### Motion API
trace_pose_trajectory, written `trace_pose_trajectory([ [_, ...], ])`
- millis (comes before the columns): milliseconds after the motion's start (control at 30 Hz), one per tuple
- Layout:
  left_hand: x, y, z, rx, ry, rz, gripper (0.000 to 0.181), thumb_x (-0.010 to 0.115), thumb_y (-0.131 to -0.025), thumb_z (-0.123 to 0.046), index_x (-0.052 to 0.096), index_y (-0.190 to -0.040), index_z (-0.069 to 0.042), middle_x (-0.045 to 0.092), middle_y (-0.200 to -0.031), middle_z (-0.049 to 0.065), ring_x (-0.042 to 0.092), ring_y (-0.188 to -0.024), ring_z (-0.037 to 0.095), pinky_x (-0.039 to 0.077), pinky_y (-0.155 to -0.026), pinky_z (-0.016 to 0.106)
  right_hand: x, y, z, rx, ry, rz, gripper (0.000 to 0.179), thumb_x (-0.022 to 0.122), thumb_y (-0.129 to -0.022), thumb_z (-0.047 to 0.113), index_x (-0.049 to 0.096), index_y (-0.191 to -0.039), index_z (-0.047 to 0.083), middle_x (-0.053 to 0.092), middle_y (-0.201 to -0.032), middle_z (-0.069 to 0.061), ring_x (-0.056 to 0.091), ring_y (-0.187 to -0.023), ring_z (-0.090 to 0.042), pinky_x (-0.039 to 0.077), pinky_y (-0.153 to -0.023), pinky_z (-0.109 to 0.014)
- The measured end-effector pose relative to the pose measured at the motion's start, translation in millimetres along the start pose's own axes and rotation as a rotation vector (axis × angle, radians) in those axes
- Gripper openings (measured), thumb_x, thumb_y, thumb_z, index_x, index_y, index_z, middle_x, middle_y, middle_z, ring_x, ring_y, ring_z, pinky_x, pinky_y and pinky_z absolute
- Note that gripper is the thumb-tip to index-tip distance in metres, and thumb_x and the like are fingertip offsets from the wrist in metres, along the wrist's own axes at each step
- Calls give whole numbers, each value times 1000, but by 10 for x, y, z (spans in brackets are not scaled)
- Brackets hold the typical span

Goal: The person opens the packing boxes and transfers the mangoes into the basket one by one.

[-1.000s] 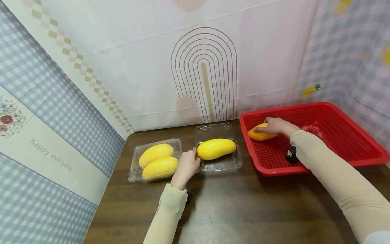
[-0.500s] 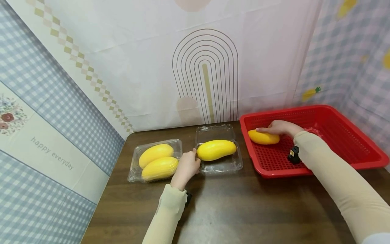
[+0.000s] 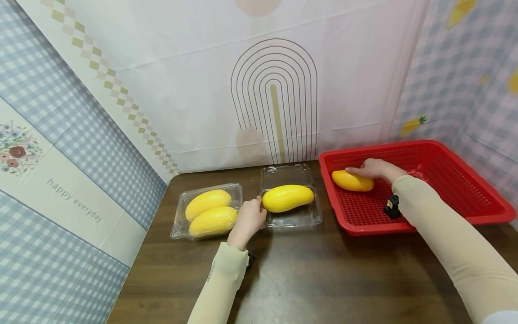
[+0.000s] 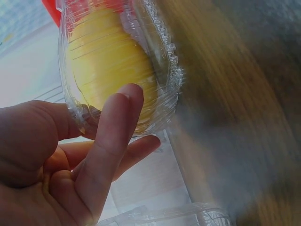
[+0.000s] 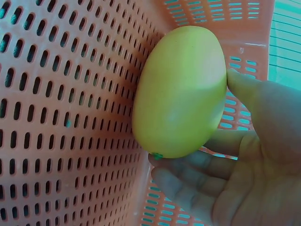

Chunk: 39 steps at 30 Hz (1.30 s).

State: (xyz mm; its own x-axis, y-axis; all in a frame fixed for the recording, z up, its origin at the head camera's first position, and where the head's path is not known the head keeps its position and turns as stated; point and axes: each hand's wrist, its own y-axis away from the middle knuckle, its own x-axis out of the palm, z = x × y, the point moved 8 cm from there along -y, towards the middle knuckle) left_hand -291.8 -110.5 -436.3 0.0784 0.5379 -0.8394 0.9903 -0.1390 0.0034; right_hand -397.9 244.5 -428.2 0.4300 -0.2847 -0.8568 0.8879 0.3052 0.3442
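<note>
In the head view, my right hand [image 3: 377,169] reaches into the red basket [image 3: 351,230] and grips a yellow mango [image 3: 353,181] lying near its left wall. The right wrist view shows that mango [image 5: 183,94] with the thumb on one side and fingers around its end. My left hand [image 3: 247,220] holds the left end of a clear plastic clamshell box [image 3: 297,221]; its lid is raised at the back. Inside that box lies one mango [image 3: 288,198], seen through the plastic in the left wrist view.
Left of my left hand stands a second clear box [image 3: 176,227] with two mangoes [image 3: 208,204] in it. All stand on a brown wooden table [image 3: 307,279]. A patterned cloth wall [image 3: 194,103] rises directly behind.
My right hand has shifted slightly to the right, and the mango it grips has turned a little within the basket. My left hand stays at the clear box.
</note>
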Motion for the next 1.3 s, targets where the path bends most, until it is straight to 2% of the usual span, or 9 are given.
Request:
trace_pose_trajectory([
  [233, 20, -6, 1, 6, 1, -1, 52, 54, -95, -3, 46, -144, 13, 70, -96, 24, 58, -40, 8, 50, -46, 26, -100, 92, -52, 30, -15, -64, 84, 31, -106, 52, 42, -134, -26, 42, -137, -46, 43, -126, -60, 39, -101, -66],
  [400, 18, 16, -18, 9, 0, 0, 52, 55, -95, -3, 45, -144, 13, 69, -106, 29, 58, -40, 8, 50, -45, 26, -198, 168, -26, 31, -34, -105, 82, 34, -105, 54, 46, -135, -22, 45, -137, -43, 45, -125, -58, 40, -101, -66],
  [533, 8, 8, -30, 25, -12, -11, 52, 55, -94, -3, 46, -142, 15, 68, -107, 31, 58, -40, 8, 50, -45, 25, -315, 213, 93, -14, -46, -190, 74, 40, -105, 51, 53, -134, -16, 53, -133, -38, 53, -120, -52, 43, -98, -64],
  [733, -2, -17, -29, 23, -40, -18, 49, 56, -95, -4, 49, -140, 14, 69, -104, 30, 57, -39, 7, 50, -47, 24, -447, 282, 413, -102, -67, -315, 58, 50, -104, 42, 58, -132, -8, 60, -127, -32, 58, -114, -47, 45, -96, -63],
  [967, -3, -8, -41, 11, -42, -9, 51, 55, -95, -4, 46, -142, 14, 69, -104, 29, 58, -40, 9, 50, -47, 25, -472, 315, 910, -226, -111, -413, 42, 55, -103, 29, 61, -129, -3, 66, -120, -26, 62, -110, -41, 50, -91, -56],
  [1133, -9, -6, -30, 12, -42, -18, 52, 55, -95, -3, 45, -143, 14, 67, -114, 32, 58, -40, 9, 50, -46, 25, -410, 305, 1264, -322, -116, -418, 38, 58, -101, 25, 63, -127, -2, 68, -118, -22, 63, -109, -37, 49, -95, -54],
  [1300, 12, 1, -39, 12, -39, -10, 52, 54, -95, -4, 45, -143, 15, 66, -114, 33, 58, -41, 8, 50, -46, 25, -287, 320, 1508, -372, -84, -356, 40, 61, -100, 26, 63, -129, -1, 69, -113, -18, 65, -101, -31, 53, -90, -49],
])
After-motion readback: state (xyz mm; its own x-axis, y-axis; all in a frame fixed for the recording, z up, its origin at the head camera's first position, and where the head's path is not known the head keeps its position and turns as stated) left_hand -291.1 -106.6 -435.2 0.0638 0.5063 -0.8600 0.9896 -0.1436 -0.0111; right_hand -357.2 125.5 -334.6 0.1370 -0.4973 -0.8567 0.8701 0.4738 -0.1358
